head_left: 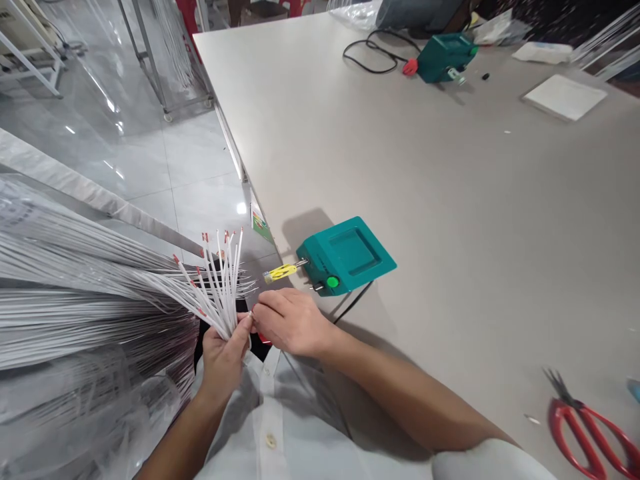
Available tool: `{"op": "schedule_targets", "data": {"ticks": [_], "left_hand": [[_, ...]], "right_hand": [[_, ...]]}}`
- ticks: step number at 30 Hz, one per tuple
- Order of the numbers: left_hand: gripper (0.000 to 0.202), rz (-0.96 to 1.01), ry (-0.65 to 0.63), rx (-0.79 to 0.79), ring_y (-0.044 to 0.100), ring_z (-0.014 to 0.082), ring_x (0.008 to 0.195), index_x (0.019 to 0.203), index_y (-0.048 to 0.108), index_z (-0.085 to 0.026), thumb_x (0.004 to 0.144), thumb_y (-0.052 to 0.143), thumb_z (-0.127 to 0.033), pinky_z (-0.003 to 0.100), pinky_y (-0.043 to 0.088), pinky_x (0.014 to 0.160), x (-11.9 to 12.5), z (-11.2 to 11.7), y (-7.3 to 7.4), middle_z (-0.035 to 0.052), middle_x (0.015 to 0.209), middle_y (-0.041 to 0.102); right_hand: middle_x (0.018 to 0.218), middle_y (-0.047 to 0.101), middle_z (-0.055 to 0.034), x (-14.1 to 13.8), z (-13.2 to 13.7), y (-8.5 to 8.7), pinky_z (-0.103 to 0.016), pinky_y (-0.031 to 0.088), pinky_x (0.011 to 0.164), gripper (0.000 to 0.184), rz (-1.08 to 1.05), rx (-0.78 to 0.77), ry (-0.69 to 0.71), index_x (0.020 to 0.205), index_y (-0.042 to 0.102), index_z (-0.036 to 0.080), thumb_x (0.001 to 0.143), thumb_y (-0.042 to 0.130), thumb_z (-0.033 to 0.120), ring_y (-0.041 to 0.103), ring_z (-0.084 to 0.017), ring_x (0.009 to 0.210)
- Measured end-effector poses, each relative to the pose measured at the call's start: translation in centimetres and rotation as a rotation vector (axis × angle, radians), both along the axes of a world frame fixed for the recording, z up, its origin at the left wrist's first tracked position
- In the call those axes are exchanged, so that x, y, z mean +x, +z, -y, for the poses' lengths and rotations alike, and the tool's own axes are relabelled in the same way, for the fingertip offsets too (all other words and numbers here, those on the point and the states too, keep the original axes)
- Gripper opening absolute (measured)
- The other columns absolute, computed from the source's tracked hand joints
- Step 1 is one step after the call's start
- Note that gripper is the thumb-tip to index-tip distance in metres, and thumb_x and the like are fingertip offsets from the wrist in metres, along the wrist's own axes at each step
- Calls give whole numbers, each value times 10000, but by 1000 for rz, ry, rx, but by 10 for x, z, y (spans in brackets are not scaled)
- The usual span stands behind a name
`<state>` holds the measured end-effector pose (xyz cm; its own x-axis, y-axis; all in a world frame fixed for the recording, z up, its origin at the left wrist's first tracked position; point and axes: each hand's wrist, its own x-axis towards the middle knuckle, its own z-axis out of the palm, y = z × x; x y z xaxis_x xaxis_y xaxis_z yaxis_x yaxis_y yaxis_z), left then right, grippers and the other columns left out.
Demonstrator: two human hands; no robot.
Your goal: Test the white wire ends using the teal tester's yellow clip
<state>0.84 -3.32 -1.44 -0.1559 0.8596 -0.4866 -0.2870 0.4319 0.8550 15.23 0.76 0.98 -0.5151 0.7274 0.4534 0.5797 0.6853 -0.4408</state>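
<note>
My left hand (223, 357) is closed round a fanned bunch of thin white wires (220, 280) with red-marked tips, held upright just off the table's near-left edge. My right hand (287, 321) rests beside it, fingers pinched at the base of the bunch where the wires meet my left hand. Just beyond my hands a small teal device (346, 255) with a green button sits on the grey table (450, 200), a yellow tag (281, 271) sticking out of its left side. A cord runs from it toward me.
A large mass of white wires in clear plastic (75, 300) fills the left. Red scissors (590, 427) lie at the near right. A second teal device (445, 57) with a black cord, a white pad (565, 97) and bags sit at the far end. Metal racks stand on the shiny floor.
</note>
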Motion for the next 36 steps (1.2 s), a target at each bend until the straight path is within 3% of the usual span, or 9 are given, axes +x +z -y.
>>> {"op": "schedule_targets", "data": {"ticks": [4,7,11,16,19,24,30,33,36], "left_hand": [[194,-13,17,8,414,52,387,692,657,-141,650,693,-326,175,280,376,0,1,0,-48,444,497],[178,-8,45,39,410,39,392,702,662,-139,649,700,-304,168,278,373,-1,0,3,-29,511,564],[165,7,46,44,438,41,403,699,667,-139,651,702,-293,165,306,384,-2,-2,7,-19,542,601],[170,-21,24,50,568,98,556,696,678,-135,618,730,-277,194,424,528,0,-2,5,1,601,643],[175,-6,45,42,524,74,478,700,679,-142,609,733,-281,182,393,469,3,-3,5,-14,568,628],[169,41,123,77,446,43,418,686,666,-144,614,727,-284,151,298,372,6,-7,12,-8,581,630],[132,52,101,75,328,4,357,682,656,-145,648,706,-263,135,224,336,3,-9,11,-27,545,602],[138,37,46,71,385,20,385,686,665,-137,650,705,-264,140,256,351,0,-7,6,-22,545,599],[134,-23,-45,88,543,81,557,709,679,-128,644,714,-240,164,403,498,-2,-5,4,6,633,644]], "right_hand": [[709,574,-39,4,-1,2,-248,372,531,222,26,-34,30,678,578,181,838,426,209,495,-121,577],[785,607,-48,6,-1,0,-237,422,552,168,-156,-196,31,772,608,188,814,445,190,552,-129,667],[885,618,-78,2,1,-2,-263,484,609,163,-464,-391,-93,910,619,181,821,493,235,585,-147,763],[776,614,-58,-7,1,-2,-248,488,602,87,-616,-543,-125,744,651,165,766,575,201,592,-131,695],[729,607,-42,-12,3,-3,-240,483,623,119,-658,-553,-170,698,641,169,774,550,169,586,-122,692],[719,574,-43,-15,10,-7,-221,446,535,118,-594,-509,-204,666,618,159,751,537,146,555,-114,632],[787,597,-63,-11,7,-6,-226,465,555,118,-612,-503,-214,790,621,161,794,503,173,569,-128,696],[820,615,-66,-11,5,-4,-226,486,563,122,-642,-557,-197,849,629,165,798,527,210,587,-131,714],[794,627,-61,-12,4,-2,-234,502,641,100,-623,-512,-167,776,638,164,791,542,186,600,-130,737]]}}
